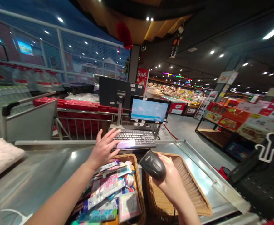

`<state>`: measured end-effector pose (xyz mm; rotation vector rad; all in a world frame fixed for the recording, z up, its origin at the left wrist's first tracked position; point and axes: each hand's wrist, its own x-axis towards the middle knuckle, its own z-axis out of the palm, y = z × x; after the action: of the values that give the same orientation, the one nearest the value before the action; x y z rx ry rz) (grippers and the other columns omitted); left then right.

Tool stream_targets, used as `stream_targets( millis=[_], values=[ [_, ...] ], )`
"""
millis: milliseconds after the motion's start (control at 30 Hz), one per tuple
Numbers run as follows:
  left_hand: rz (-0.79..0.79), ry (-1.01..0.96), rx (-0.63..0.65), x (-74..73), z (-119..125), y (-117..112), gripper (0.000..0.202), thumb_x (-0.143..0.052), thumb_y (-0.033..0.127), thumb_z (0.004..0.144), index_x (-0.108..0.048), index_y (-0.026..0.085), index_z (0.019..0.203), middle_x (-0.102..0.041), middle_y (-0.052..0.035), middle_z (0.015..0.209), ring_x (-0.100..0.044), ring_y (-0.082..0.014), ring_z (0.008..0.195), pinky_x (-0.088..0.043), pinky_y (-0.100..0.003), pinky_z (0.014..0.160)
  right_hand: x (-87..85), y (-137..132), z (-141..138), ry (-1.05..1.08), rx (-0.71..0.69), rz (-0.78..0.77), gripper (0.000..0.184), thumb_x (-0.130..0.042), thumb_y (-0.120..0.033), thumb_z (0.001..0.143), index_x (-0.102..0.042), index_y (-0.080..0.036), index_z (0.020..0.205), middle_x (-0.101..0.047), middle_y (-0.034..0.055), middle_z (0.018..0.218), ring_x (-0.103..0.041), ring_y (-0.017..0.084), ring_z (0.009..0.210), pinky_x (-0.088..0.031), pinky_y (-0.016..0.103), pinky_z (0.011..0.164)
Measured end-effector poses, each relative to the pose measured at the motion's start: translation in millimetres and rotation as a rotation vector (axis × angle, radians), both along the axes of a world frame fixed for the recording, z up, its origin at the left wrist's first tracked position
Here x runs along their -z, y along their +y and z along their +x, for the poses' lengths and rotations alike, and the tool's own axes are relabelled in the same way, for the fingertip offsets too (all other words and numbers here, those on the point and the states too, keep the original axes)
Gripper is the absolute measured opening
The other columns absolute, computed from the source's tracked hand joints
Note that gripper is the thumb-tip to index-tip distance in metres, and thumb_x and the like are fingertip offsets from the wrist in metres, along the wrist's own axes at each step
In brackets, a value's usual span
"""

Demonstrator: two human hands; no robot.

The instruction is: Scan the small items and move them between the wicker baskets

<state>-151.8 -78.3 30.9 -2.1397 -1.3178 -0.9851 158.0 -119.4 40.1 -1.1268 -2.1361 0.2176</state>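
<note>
My right hand (pixel 171 176) is wrapped around a black handheld barcode scanner (pixel 153 165), its head pointing up and to the left. A small, pale purple-white packet (pixel 126 144) sticks out to the right from between the thumb and index finger of my left hand (pixel 105 147), the other fingers spread. The packet is blurred and overlaps the front edge of a black keyboard (pixel 135 137). Below my left hand, a wicker basket (pixel 140 200) is full of packaged goods, toothbrush-like packs and a pink-edged box (pixel 129 206) among them. Under my right hand stands a second wicker basket (pixel 193 187).
Behind the keyboard stand a lit screen (pixel 148 109) and a dark monitor back (pixel 111 92). The metal counter (pixel 59 162) carries a pale pink patterned bundle (pixel 2 157) at left. White hooks (pixel 268 150) hang at right, with boxed goods (pixel 240 115) beyond.
</note>
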Motion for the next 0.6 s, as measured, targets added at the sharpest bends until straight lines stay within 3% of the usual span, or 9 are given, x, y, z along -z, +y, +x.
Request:
stream_targets(
  millis=[200,367,600],
  values=[
    [-0.034,-0.001,-0.023,4.6,-14,-12,0.017,-0.058,0.034,0.087,-0.067,0.026,0.098,-0.052,-0.0065,0.145,-0.042,-0.0262,0.138,-0.004,-0.055,0.12,1.5,-8,-11,-0.045,0.006,-0.039,0.045,-0.056,-0.015,0.074,-0.066,-0.023,0.117,-0.068,0.0108,0.115,-0.054,0.032,0.122,-0.035,0.056,0.107],
    [-0.077,0.016,-0.053,10.7,-25,-23,0.016,-0.059,0.033,0.086,-0.068,0.024,0.097,-0.051,-0.0085,0.145,-0.044,-0.0267,0.137,-0.003,-0.055,0.12,0.2,-14,-16,-0.055,0.002,-0.166,0.044,-0.057,-0.016,0.072,-0.068,-0.024,0.114,-0.066,0.0101,0.123,-0.05,0.033,0.126,-0.022,0.062,0.113],
    [-0.176,0.051,-0.096,32.8,-47,-35,0.013,-0.061,0.031,0.083,-0.067,0.024,0.093,-0.049,-0.0089,0.148,-0.044,-0.0292,0.137,-0.002,-0.059,0.118,-0.8,-17,-26,-0.049,0.004,-0.252,0.04,-0.057,-0.017,0.069,-0.07,-0.024,0.105,-0.065,0.0099,0.124,-0.049,0.033,0.127,-0.015,0.062,0.114]
  ],
)
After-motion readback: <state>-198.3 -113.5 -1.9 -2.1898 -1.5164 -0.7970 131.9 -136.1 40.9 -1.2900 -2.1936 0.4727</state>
